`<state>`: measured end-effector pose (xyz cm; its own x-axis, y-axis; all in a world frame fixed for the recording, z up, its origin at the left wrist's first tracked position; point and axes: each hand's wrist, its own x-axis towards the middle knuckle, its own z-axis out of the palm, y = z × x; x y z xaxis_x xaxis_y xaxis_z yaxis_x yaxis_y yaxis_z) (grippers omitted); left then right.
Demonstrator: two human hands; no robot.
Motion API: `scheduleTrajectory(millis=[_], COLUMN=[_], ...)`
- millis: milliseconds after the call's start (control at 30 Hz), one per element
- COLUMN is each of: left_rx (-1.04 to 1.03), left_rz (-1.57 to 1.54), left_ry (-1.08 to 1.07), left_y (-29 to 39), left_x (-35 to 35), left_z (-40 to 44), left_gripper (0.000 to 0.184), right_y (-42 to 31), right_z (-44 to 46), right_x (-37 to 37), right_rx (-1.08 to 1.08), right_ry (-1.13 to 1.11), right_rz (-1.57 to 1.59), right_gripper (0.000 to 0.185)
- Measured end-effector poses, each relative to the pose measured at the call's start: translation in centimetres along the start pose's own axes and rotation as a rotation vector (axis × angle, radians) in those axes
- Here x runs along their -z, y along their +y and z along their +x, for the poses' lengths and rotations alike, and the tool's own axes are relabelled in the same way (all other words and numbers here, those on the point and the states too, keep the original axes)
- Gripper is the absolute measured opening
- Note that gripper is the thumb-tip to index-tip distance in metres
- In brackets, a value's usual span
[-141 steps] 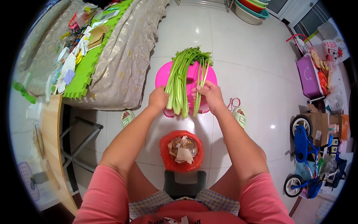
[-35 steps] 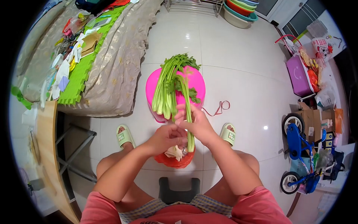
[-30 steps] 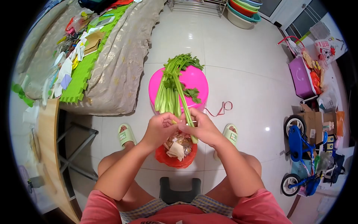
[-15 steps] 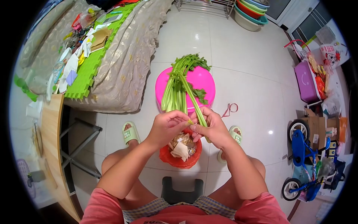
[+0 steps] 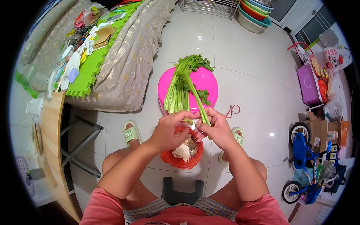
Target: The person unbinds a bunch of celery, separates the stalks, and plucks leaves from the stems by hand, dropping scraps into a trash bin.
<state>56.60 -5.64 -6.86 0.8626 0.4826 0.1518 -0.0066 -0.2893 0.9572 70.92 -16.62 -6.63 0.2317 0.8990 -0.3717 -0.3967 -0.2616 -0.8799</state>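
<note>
My right hand (image 5: 217, 128) is closed around the lower end of a celery stalk (image 5: 197, 99), which slants up and left over a pink stool (image 5: 209, 80). Facing it, my left hand (image 5: 170, 129) has its thumb and index finger spread apart. A small yellowish scrap (image 5: 189, 121) is by the left fingertips, and whether they still touch it is unclear. A bunch of celery (image 5: 177, 93) lies on the stool, its leaves at the far side. Below my hands stands a bin with a red bag (image 5: 176, 161), holding paper and other waste.
A red ribbon loop (image 5: 233, 109) lies on the tiled floor right of the stool. At left are a cluttered bed (image 5: 127, 71) and a wooden table (image 5: 52, 123). A blue balance bike (image 5: 300, 153) and boxes stand at right, stacked basins (image 5: 253, 22) at the back.
My left thumb has moved down, away from the index finger, widening the gap around the yellowish scrap. My right hand keeps its hold on the celery stalk. The view has shifted slightly.
</note>
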Motion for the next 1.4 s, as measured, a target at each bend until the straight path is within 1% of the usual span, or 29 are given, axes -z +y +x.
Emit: scheduleTrajectory(millis=[67, 100, 167, 400, 467, 700, 767, 800, 867, 900, 967, 1067, 1200, 1267, 1300, 1367, 1400], left_rx=[-0.075, -0.074, -0.001, 0.012, 0.029, -0.05, 0.017, 0.017, 0.159, 0.159, 0.2, 0.193, 0.202, 0.238, 0.237, 0.306, 0.306], left_rz=[0.278, 0.278, 0.257, 0.245, 0.265, 0.303, 0.199, 0.199, 0.029, 0.029, -0.281, -0.355, -0.366, -0.375, -0.372, -0.067, -0.066], left_ry=[0.001, 0.001, 0.021, 0.024, -0.008, -0.03, -0.023, -0.022, -0.105, -0.105, -0.095, -0.124, -0.111, -0.047, -0.054, -0.02, -0.025], left_y=[-0.3, -0.5, -0.9, -0.9, -0.5, -0.9, -0.7, -0.4, 0.2, 0.0, -0.7, -0.8, -0.5, -0.2, -0.4, -1.1, -1.0], left_x=[-0.1, -0.1, -0.2, -0.2, -0.1, 0.0, -0.1, -0.1, 0.1, 0.0, -0.4, -0.4, -0.8, -1.2, -1.1, -0.8, -1.0], left_z=[-0.2, -0.2, -0.2, -0.1, -0.1, -0.1, -0.2, -0.2, -0.2, -0.2, -0.4, -0.3, -0.4, -0.5, -0.5, -0.6, -0.6], left_gripper=[0.02, 0.02, 0.016, 0.014, 0.013, 0.011, 0.009, 0.009, 0.007, 0.007, 0.004, 0.002, 0.002, 0.004, 0.004, 0.002, 0.002], right_y=[0.0, -0.1, -0.1, 0.4, 0.5, 0.5, 0.3, 0.2, 0.0, -0.1, -0.2, -0.1, 0.2, 0.4, 0.5, 0.4, 0.4], right_z=[0.0, -0.1, -0.1, 0.2, 0.2, 0.2, 0.2, 0.1, 0.0, 0.0, 0.0, 0.0, 0.0, -0.3, -0.5, -1.0, -1.4], right_x=[-0.1, -0.1, -0.1, -0.1, -0.1, 0.0, 0.1, 0.2, 0.2, 0.2, 0.1, 0.0, -0.3, -0.5, -0.5, -0.6, -0.6], right_rx=[0.008, 0.013, 0.018, 0.055, 0.069, 0.064, 0.066, 0.069, 0.071, 0.08, 0.089, 0.104, 0.121, 0.138, 0.158, 0.179, 0.183], right_ry=[0.005, 0.008, 0.011, 0.023, 0.027, -0.008, -0.016, -0.033, -0.05, -0.053, -0.058, -0.056, -0.048, -0.044, -0.018, 0.009, 0.035], right_rz=[0.005, 0.002, -0.001, 0.002, -0.001, 0.034, 0.045, 0.064, 0.083, 0.089, 0.095, 0.078, 0.064, 0.051, 0.043, 0.036, 0.027], right_gripper=[0.021, 0.02, 0.019, 0.019, 0.019, 0.019, 0.02, 0.02, 0.021, 0.021, 0.021, 0.022, 0.022, 0.022, 0.022, 0.021, 0.021])
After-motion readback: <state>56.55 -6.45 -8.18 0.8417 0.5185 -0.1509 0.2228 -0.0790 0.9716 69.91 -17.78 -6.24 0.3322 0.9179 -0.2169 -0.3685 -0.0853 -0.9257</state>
